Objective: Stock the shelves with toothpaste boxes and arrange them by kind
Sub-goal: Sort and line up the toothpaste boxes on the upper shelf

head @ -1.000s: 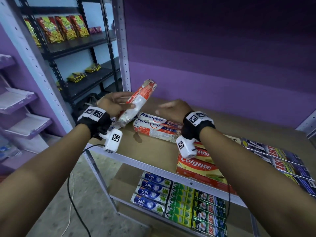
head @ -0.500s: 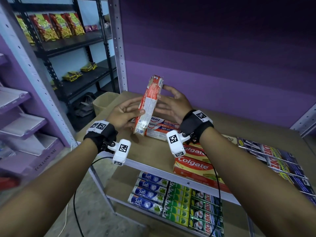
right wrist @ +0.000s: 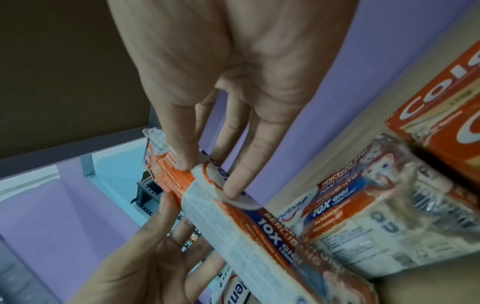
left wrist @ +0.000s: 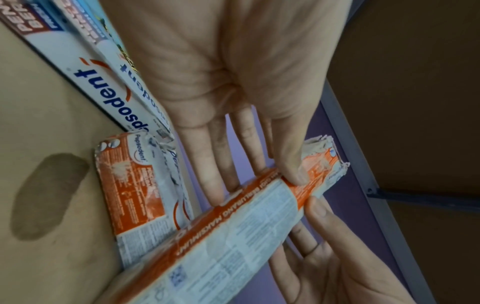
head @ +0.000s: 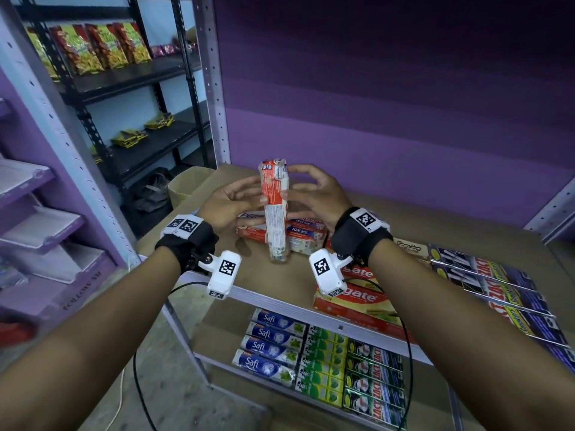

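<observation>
A plastic-wrapped red and white Pepsodent pack (head: 275,209) stands upright over the top shelf board (head: 280,284), held between both hands. My left hand (head: 249,197) pinches its left side, thumb on the wrap (left wrist: 293,174). My right hand (head: 298,191) pinches the right side near the top, its thumb and index on the pack (right wrist: 221,197). Whether the pack's lower end touches the board I cannot tell. More Pepsodent packs (head: 298,233) lie flat just behind it.
Colgate boxes (head: 357,301) lie under my right wrist, dark Zact boxes (head: 497,293) at the right. The lower shelf holds Safi (head: 270,340), green (head: 323,362) and Zact boxes (head: 373,381). A purple back wall and metal uprights (head: 214,88) bound the shelf.
The pack has gone from tilted in my left hand alone to upright between both hands. My right hand has come off the lying packs and taken hold of it.
</observation>
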Available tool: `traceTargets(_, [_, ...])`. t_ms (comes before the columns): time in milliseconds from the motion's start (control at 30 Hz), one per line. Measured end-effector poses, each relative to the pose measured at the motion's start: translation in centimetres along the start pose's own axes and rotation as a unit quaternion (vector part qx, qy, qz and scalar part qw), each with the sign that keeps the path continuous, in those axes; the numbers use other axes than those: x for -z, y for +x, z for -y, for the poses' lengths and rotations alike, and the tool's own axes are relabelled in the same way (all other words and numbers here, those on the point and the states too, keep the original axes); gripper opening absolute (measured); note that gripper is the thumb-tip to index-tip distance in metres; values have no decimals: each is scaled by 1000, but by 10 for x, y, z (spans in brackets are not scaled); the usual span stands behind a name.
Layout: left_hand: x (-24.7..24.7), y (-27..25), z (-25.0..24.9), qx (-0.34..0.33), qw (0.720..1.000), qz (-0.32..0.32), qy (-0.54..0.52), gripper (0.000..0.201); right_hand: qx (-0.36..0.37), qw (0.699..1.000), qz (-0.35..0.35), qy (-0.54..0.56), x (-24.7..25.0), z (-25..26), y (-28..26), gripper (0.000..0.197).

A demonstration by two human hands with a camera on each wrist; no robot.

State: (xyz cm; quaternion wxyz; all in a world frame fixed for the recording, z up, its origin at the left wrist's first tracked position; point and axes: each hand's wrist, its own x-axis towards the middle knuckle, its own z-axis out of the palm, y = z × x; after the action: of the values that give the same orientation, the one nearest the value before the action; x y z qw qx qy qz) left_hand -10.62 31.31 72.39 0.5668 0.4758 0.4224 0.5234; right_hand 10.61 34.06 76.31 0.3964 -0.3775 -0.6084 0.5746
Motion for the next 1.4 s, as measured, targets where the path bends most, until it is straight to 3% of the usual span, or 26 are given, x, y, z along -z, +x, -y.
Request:
traceTargets(133, [1, -4, -4, -2, 999, -10, 32, 59, -26, 999, 32, -26, 2, -2, -4, 52])
traceTargets(200, [5, -6, -6, -5, 999, -15, 46, 59, -67, 986, 86, -128, 1, -9, -7, 55])
traceTargets(267, [11, -10, -7, -2, 999, -20, 45, 60, -78, 947, 134, -281, -4, -21, -11, 52])
traceTargets(333, [16, -15, -6, 7, 1000, -10, 19, 64, -55, 916, 125, -377, -12, -30, -12, 46])
traceTargets(467, [29, -27, -3, 8, 1000, -1, -16, 65, -24, 895, 104, -433, -23, -25, -13, 36])
traceTargets(600, [49, -35, -7, -5, 997, -71, 2, 56, -12, 864, 111, -491, -20, -15, -14, 37])
traceTargets(667, [60, -38, -10, -21, 991, -103, 86, 47, -18, 837, 114, -535, -20, -11, -13, 36])
traceTargets(733, [75, -39, -10, -38, 960, -126, 248, 40, -27, 802, 115, -585, -21, -9, -11, 36])
traceTargets(833, [95, -33, -1, -50, 844, -160, 510, 36, -47, 758, 127, -638, -25, -8, -9, 39])
traceTargets(867, [100, -31, 3, -49, 810, -161, 561, 39, -53, 746, 134, -650, -26, -9, -9, 39])
traceTargets(933, [106, -25, 10, -30, 772, -151, 616, 49, -60, 722, 140, -675, -29, -12, -8, 36])
traceTargets(1133, [112, -16, 21, 50, 705, -147, 692, 55, -84, 699, 126, -699, -36, -22, -5, 23])
traceTargets(1400, [104, -29, 17, 100, 663, -122, 732, 55, -118, 703, 127, -690, -38, -28, 0, 33])
